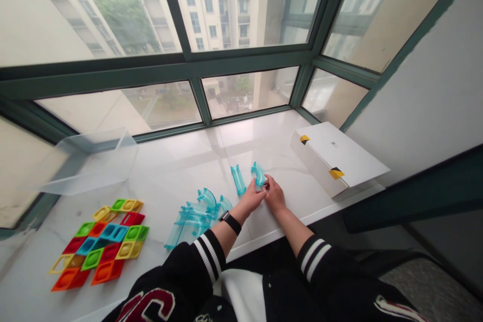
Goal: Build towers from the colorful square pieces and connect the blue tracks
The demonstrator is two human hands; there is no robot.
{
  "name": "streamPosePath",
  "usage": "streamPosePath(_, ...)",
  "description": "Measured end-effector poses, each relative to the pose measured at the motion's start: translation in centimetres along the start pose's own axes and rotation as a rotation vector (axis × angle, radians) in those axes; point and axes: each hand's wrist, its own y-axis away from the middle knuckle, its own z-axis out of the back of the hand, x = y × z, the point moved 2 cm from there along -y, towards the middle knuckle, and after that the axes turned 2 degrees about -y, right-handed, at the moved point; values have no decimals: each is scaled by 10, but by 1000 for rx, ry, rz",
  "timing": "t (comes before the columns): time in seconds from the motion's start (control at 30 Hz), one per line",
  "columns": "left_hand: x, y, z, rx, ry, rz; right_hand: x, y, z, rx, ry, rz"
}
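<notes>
A curved, clear turquoise track piece [258, 173] lies at the fingertips of both hands over the white ledge. My left hand [253, 198], with a dark watch on its wrist, has its fingers closed at the near end of the piece. My right hand [274, 194] meets it from the right, its fingers bent at the same end; the fingers partly hide one another. Just left of them rests a straight turquoise track piece [238, 180]. A heap of more turquoise track pieces [196, 215] lies beside my left forearm.
Colourful plastic blocks [102, 241] in red, yellow, green, blue and orange sit at the left. Behind them stands a clear plastic bin [94, 161]. On the right is a white box [339, 156] with yellow-black tape. Windows [241, 55] border the ledge [169, 161].
</notes>
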Motion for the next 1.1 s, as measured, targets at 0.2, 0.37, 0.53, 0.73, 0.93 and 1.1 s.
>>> streamPosePath(0.2, -29, 45, 41, 61, 55, 52, 0, -1, 0, -15, 15, 18)
streamPosePath(0.37, -42, 104, 115, -61, 83, -64, -2, -4, -1, -2, 30, 3)
streamPosePath(0.53, -24, 166, 187, -323, 121, -51, -3, -5, 0, -1, 43, 17)
streamPosePath(0.73, 13, 223, 232, -563, 180, 20, -5, -3, 2, 2, 34, 15)
streamPosePath(0.93, 25, 243, 245, -700, 259, 8, -6, -4, 3, 5, 60, 15)
streamPosePath(1.1, 29, 244, 244, -699, 288, -13, -8, -1, 4, -9, 34, 2)
